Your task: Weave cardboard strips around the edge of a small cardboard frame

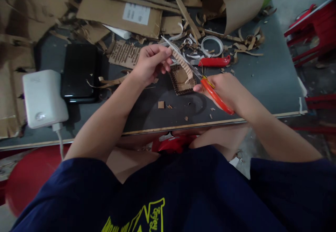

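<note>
My left hand pinches a narrow strip of corrugated cardboard and holds it above the table. My right hand grips orange-handled scissors, whose long blades run up and left along the strip. Just below the strip, a small square cardboard piece with corrugated edges lies on the dark grey table.
A red utility knife and a tape ring lie behind the hands. Cardboard sheets, a curled cardboard tube and scraps crowd the back. A black phone and a white power bank lie at left. Red furniture stands at right.
</note>
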Demonstrator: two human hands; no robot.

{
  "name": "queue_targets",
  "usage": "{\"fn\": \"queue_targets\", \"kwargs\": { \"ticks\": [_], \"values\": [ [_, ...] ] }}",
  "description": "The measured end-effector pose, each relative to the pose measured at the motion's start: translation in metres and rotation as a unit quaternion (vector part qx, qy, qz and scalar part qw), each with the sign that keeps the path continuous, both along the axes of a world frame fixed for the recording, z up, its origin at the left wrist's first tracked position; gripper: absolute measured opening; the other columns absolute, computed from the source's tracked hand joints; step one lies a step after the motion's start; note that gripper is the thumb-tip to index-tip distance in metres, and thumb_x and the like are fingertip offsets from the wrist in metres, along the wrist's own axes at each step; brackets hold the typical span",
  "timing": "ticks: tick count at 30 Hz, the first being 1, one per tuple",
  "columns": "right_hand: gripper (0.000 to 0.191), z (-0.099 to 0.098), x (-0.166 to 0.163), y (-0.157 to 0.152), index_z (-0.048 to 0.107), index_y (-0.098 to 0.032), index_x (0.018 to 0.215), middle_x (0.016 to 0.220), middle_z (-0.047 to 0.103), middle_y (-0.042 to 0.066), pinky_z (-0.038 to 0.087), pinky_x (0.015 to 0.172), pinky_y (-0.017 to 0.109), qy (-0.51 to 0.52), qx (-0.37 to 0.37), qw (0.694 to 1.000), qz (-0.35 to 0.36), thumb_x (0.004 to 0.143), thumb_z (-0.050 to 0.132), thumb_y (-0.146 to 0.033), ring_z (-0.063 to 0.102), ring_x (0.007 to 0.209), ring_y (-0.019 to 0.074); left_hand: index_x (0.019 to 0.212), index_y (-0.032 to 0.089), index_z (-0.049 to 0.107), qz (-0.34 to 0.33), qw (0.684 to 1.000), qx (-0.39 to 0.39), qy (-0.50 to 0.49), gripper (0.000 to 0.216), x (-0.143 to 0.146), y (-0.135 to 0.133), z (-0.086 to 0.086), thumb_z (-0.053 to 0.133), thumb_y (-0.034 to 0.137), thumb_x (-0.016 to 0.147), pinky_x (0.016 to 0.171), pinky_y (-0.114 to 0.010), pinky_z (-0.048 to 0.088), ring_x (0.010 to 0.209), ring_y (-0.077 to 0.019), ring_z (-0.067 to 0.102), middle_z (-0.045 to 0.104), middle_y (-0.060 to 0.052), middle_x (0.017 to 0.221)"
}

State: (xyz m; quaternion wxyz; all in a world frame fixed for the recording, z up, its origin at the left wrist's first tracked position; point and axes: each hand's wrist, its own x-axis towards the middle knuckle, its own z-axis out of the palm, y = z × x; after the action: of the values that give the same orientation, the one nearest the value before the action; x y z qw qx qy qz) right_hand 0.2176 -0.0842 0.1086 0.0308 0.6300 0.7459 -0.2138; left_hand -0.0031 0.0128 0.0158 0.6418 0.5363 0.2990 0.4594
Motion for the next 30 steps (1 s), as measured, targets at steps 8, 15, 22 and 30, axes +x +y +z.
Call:
{"fn": "queue_targets", "kwargs": {
  "ticks": [8, 15, 22, 30],
  "values": [
    [0.068, -0.003, -0.004, 0.009, 0.046, -0.024, 0.054, 0.048, 0.034, -0.001, 0.032, 0.056, 0.032, -0.079, 0.083, 0.993, -0.006, 0.085, 0.044, -0.084, 0.046, 0.050, 0.0170, 0.083, 0.039, 0.062, 0.045, 0.984, 0.113, 0.129, 0.033, -0.009, 0.014, -0.016, 0.060, 0.072, 0.085, 0.051, -0.032, 0.056, 0.065, -0.0111, 0.062, 0.072, 0.007, 0.079],
    [0.061, -0.010, -0.004, 0.012, 0.056, -0.020, 0.065, 0.059, 0.051, 0.005, 0.039, 0.062, 0.034, -0.088, 0.139, 0.986, -0.011, 0.093, 0.046, -0.073, 0.060, 0.063, 0.0227, 0.091, 0.035, 0.063, 0.020, 0.978, 0.162, 0.128, 0.035, -0.006, 0.016, -0.024, 0.058, 0.070, 0.091, 0.051, -0.030, 0.058, 0.063, -0.0081, 0.062, 0.073, 0.007, 0.082],
    [0.080, -0.010, 0.024, 0.030, 0.074, -0.006, 0.094, 0.085, 0.072, 0.024, 0.047, 0.078, 0.044, -0.135, 0.126, 0.977, -0.106, 0.095, 0.036, -0.076, 0.072, 0.090, 0.0340, 0.113, 0.034, 0.059, 0.050, 0.942, 0.294, 0.156, 0.045, -0.015, 0.033, -0.044, 0.026, 0.065, 0.104, 0.053, -0.031, 0.054, 0.068, -0.0068, 0.060, 0.074, 0.005, 0.091],
    [0.079, -0.028, 0.073, 0.034, 0.077, -0.006, 0.108, 0.104, 0.072, 0.033, 0.044, 0.077, 0.048, -0.225, 0.101, 0.951, -0.185, 0.087, 0.052, -0.078, 0.069, 0.104, 0.0371, 0.097, 0.032, 0.058, 0.075, 0.969, 0.206, 0.112, 0.029, -0.013, 0.039, -0.053, 0.047, 0.058, 0.103, 0.051, -0.032, 0.049, 0.063, -0.0067, 0.059, 0.067, 0.008, 0.073]
  ]
}}
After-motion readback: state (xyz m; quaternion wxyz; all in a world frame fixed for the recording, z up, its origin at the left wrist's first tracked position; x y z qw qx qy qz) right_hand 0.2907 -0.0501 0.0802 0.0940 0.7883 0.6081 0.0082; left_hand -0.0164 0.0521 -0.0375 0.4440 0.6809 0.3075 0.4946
